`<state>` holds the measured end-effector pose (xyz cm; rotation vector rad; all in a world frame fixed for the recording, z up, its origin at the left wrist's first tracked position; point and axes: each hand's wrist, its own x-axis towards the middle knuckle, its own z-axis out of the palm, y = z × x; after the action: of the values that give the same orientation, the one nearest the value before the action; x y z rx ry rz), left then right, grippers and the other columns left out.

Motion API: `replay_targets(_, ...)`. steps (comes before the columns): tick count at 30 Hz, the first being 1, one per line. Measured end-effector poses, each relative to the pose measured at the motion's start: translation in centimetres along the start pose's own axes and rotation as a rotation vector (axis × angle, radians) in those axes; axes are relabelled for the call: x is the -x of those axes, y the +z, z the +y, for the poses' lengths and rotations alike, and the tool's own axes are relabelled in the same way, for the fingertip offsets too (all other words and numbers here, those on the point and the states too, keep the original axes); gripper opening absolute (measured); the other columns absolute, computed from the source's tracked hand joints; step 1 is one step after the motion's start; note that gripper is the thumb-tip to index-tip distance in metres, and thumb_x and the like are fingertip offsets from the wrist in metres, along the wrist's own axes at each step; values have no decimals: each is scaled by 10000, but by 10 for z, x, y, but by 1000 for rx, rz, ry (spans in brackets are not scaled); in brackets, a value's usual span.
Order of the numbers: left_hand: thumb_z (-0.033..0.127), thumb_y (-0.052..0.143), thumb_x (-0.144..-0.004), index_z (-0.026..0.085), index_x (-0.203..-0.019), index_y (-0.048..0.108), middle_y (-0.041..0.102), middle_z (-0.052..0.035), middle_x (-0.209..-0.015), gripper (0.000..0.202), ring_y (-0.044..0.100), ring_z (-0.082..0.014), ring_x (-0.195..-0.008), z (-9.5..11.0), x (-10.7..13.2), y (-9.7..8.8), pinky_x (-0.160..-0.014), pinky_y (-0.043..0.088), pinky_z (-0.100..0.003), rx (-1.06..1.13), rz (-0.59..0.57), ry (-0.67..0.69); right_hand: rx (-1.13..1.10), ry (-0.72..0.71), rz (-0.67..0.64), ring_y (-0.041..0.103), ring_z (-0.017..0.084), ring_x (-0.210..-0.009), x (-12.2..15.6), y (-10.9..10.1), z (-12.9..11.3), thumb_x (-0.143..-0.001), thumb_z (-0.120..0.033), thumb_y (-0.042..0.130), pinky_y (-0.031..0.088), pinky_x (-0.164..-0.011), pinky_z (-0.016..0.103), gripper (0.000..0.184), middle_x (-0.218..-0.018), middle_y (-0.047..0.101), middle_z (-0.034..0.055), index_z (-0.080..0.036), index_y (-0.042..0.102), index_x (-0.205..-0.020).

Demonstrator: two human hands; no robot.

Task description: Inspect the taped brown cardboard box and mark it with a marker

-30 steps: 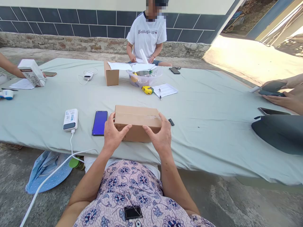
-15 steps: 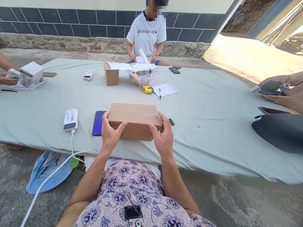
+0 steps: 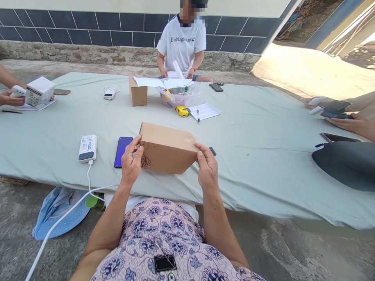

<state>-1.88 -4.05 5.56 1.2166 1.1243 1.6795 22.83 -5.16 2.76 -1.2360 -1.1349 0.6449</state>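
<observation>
Between my two hands a brown cardboard box is held tilted over the near part of the table. My left hand grips its left end, thumb on the near side and fingers at the edge. At the upper right corner my right hand pinches the box between thumb and fingers. Dark scribbled lines show on the near face, close to my left thumb. Just left of my left hand lies a phone with a blue screen. A small black object lies beside my right fingers.
A white power bank with a cable lies left. Farther back are a tape measure, a paper sheet, a plastic basin and another carton. A person sits opposite; other people's hands show at both sides.
The box has been turned and tilted, so its scribbled near face now shows more. My left hand has shifted to its end, and my right hand to its upper right corner.
</observation>
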Motion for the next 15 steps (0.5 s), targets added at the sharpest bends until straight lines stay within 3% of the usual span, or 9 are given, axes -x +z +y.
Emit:
replay_targets(6,496,679,-940,290,-1299,727,701,-81,-1384,416,578,-284,-1370,-3,2,0,-1136,476,-418,-139,-19,121,75,-33,34,604,265,-1316,-3,2,0,-969,-399,492,447,-1163,540,353,-1344,699,91,-245,704,-1205)
replay_targets(11,403,560,-1032,262,-1365,673,694,-91,-1406,380,614,-236,-1342,-6,6,8,-1148,482,-437,-409,-82,486,441,-220,91,578,322,-1368,3,-6,-23,-950,-406,557,455,-1141,593,300,-1426,637,151,-234,729,-1125)
replay_targets(13,337,548,-1043,253,-1391,651,697,-105,-1398,373,630,-227,-1325,-4,9,14,-1127,502,-430,-480,-117,622,502,-313,37,564,335,-1392,9,-7,-35,-963,-474,579,455,-1143,610,371,-1464,610,149,-258,682,-1246)
replay_targets(15,301,555,-1040,251,-1409,636,702,-113,-1388,381,647,-227,-1302,-2,14,20,-1097,525,-421,-522,-144,722,539,-415,-52,486,358,-1470,16,-7,-47,-938,-587,614,426,-1168,640,578,-1569,514,142,-307,547,-1439)
